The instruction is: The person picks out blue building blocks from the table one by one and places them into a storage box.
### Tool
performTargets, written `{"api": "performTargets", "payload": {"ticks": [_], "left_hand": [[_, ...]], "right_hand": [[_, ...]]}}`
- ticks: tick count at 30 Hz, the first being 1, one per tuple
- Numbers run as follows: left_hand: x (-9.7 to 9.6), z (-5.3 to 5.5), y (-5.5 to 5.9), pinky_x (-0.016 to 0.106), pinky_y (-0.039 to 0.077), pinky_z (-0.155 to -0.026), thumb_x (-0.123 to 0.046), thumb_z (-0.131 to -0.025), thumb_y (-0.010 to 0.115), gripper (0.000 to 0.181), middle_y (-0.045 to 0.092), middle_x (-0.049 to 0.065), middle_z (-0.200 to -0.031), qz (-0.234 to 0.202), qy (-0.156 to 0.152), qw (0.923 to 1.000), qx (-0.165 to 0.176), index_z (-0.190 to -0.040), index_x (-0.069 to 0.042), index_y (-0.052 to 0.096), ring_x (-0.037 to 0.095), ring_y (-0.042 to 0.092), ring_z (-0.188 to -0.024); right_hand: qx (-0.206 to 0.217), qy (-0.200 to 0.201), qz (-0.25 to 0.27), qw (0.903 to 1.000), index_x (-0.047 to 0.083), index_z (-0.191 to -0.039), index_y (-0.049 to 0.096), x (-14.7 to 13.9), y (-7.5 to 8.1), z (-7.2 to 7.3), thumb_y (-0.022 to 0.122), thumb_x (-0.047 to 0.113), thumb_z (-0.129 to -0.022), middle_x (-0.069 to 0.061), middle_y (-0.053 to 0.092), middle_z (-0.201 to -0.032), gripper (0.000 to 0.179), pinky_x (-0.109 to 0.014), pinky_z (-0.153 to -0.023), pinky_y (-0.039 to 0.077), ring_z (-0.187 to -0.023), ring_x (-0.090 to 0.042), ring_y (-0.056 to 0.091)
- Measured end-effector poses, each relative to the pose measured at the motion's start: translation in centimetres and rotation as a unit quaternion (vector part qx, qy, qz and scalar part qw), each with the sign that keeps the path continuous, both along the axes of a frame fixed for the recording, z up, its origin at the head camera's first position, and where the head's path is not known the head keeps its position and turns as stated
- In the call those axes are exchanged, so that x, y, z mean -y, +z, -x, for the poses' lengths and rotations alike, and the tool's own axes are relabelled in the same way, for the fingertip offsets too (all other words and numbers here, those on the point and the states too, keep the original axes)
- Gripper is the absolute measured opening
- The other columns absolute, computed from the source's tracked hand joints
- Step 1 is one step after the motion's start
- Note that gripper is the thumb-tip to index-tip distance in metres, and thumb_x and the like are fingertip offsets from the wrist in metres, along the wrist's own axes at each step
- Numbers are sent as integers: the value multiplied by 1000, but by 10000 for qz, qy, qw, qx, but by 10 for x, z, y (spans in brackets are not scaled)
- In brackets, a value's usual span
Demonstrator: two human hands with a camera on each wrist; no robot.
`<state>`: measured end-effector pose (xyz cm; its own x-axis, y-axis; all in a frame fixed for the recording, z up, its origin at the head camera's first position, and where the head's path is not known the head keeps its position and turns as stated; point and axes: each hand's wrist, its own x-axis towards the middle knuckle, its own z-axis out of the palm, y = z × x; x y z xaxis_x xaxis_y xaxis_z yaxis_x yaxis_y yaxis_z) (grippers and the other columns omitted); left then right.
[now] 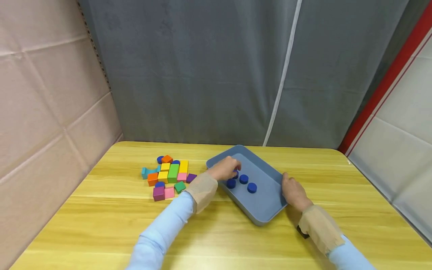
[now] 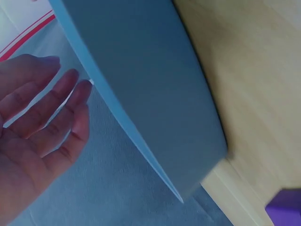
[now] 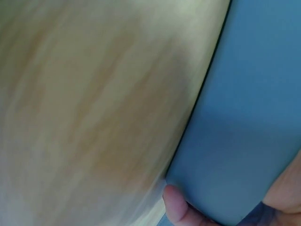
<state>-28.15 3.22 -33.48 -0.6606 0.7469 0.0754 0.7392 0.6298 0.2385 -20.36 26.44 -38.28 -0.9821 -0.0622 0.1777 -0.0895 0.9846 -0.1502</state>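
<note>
A grey-blue tray (image 1: 263,204) sits at an angle on the table, with several dark blue discs (image 1: 252,188) lying inside it toward its left side. My left hand (image 1: 224,168) reaches over the tray's left wall, just above a blue disc (image 1: 235,174) that its fingers partly hide. In the left wrist view the fingers (image 2: 61,127) are loosely bent, with nothing between them, beside the tray's rim. My right hand (image 1: 295,191) grips the tray's right end; the right wrist view has a fingertip (image 3: 175,203) at the tray's lower edge.
Left of the tray is a cluster of coloured blocks: a green block (image 1: 173,173), a magenta block (image 1: 159,194), an orange block (image 1: 153,179), a light blue arch piece (image 1: 145,173) and others. A purple block (image 1: 191,177) lies nearest the tray. A grey curtain (image 1: 202,75) hangs behind the wooden table (image 1: 101,225).
</note>
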Motion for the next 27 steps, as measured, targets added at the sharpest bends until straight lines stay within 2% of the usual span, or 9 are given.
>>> {"api": "performTargets", "payload": {"ticks": [8, 19, 27], "left_hand": [[27, 3, 4, 24, 48, -67, -2, -82, 58, 12, 63, 10, -83, -580, 57, 9983, -41, -92, 2, 65, 18, 55, -71], [67, 11, 8, 22, 47, -64, -3, -84, 57, 10, 61, 7, -77, -1042, 509, 9932, 63, -91, -1, 63, 15, 51, -66], [97, 15, 11, 24, 46, -60, -3, -86, 52, 13, 61, 7, -75, -1283, 640, 9896, 111, -92, 0, 63, 13, 52, -62]], "right_hand": [[52, -40, -15, 10000, -12, -91, 36, 2, 1, 0, 46, -11, -77, -26, 49, -69, 17, -43, -47, 46, -58, -38, 55], [30, 8, -104, 9999, -13, -92, 36, 3, 1, 0, 48, -11, -77, -26, 49, -69, 20, -41, -46, 46, -58, -37, 56], [41, 12, -57, 10000, -12, -92, 36, 1, -1, 0, 48, -11, -77, -25, 48, -68, 20, -40, -45, 45, -56, -36, 55]]}}
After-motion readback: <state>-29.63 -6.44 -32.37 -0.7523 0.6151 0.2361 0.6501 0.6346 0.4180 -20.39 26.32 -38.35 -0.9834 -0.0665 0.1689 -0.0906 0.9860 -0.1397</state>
